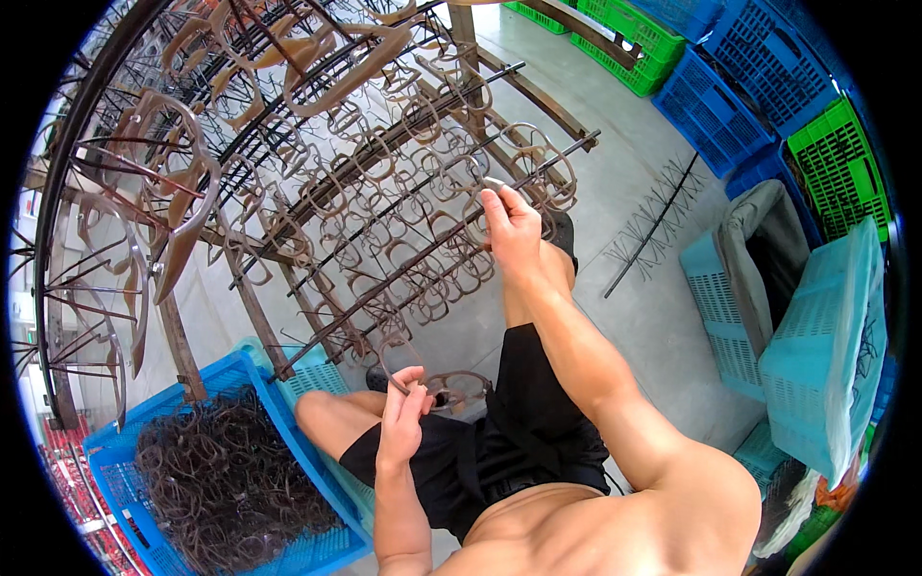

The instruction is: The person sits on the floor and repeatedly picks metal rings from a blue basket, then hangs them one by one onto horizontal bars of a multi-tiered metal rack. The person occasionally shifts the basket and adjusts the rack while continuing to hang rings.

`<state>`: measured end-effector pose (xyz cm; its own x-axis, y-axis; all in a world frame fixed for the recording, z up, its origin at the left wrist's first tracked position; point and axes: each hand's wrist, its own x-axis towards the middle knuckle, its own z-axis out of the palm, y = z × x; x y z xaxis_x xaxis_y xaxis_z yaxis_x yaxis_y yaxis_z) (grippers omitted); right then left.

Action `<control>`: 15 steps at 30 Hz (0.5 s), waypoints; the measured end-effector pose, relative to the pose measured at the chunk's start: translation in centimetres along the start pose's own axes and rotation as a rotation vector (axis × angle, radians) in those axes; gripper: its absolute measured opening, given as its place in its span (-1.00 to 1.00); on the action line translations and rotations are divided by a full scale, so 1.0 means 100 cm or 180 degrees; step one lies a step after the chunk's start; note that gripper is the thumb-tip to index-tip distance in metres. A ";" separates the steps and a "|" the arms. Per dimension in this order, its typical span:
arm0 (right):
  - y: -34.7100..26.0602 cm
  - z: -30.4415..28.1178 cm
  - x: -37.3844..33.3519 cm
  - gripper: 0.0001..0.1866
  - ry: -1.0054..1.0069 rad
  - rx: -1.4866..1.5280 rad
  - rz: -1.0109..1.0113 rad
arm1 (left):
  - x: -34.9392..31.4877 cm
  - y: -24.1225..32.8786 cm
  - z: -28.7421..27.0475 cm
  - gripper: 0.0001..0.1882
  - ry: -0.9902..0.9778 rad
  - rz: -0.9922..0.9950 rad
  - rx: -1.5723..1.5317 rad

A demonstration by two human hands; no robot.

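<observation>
Rows of brown, glossy loop-shaped frames (pixel 370 197) hang from the prongs of dark metal rods on a rack (pixel 451 101). My left hand (pixel 401 418) is closed on a thin brown loop (pixel 388 360) just above my knees, near the rack's lower end. My right hand (pixel 514 226) is farther out, fingers pinched on a loop at the right end of a rod (pixel 557 161). That loop is partly hidden by my fingers, and I cannot tell whether it still touches the rod. Another brown loop (pixel 456 389) shows beyond my left hand.
A blue crate (pixel 101 470) of tangled dark brown loops stands at my left. A bare pronged rod (pixel 653 226) lies on the grey floor at right. Blue crates (pixel 711 110), a green crate (pixel 840 173) and light-blue baskets (pixel 816 336) line the right side.
</observation>
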<state>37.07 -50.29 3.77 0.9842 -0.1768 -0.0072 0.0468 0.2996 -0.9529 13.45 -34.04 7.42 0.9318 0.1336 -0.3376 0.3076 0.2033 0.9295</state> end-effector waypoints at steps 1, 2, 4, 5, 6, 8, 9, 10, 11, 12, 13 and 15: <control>0.001 -0.002 0.002 -0.79 0.0036 -0.0188 -0.0123 | -0.001 0.000 -0.001 -0.75 -0.0116 0.0025 0.0027; 0.001 -0.002 0.003 -0.79 0.0072 -0.0376 -0.0248 | -0.002 0.001 -0.004 -0.75 -0.0233 0.0050 0.0055; -0.005 -0.004 0.005 -0.79 0.0035 -0.0615 -0.0240 | -0.003 0.001 -0.006 -0.74 -0.0234 0.0097 0.0086; -0.008 -0.004 0.005 -0.79 0.0075 -0.0645 -0.0229 | -0.004 -0.001 -0.003 -0.75 -0.0124 0.0111 0.0088; -0.011 -0.003 0.005 -0.79 0.0116 -0.0673 -0.0226 | -0.004 -0.001 -0.002 -0.75 -0.0018 0.0132 0.0092; -0.008 -0.008 0.009 -0.79 0.0060 -0.0540 -0.0202 | -0.003 0.001 -0.002 -0.76 0.0013 0.0301 0.0319; -0.008 -0.007 0.008 -0.79 -0.0005 -0.0435 -0.0160 | -0.002 0.001 -0.001 -0.76 0.0029 0.0374 0.0427; -0.008 -0.007 0.006 -0.79 -0.0069 -0.0332 -0.0118 | -0.001 0.001 0.000 -0.77 0.0098 0.0444 0.0372; -0.008 -0.006 0.004 -0.78 -0.0131 -0.0228 -0.0075 | -0.001 0.001 0.001 -0.78 0.0166 0.0513 0.0316; -0.006 -0.006 0.004 -0.78 -0.0110 -0.0241 -0.0102 | 0.000 0.002 0.001 -0.79 0.0227 0.0586 0.0270; -0.004 -0.006 0.004 -0.78 -0.0088 -0.0253 -0.0129 | 0.000 0.002 0.001 -0.78 0.0258 0.0584 0.0237; -0.005 -0.003 0.004 -0.78 0.0031 -0.0303 -0.0143 | -0.001 0.004 -0.003 -0.76 0.0330 0.0576 0.0173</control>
<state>37.34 -50.75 4.12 0.9797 -0.1974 0.0337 0.0741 0.2008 -0.9768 13.42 -33.72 7.74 0.9488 0.2627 -0.1752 0.1496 0.1147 0.9821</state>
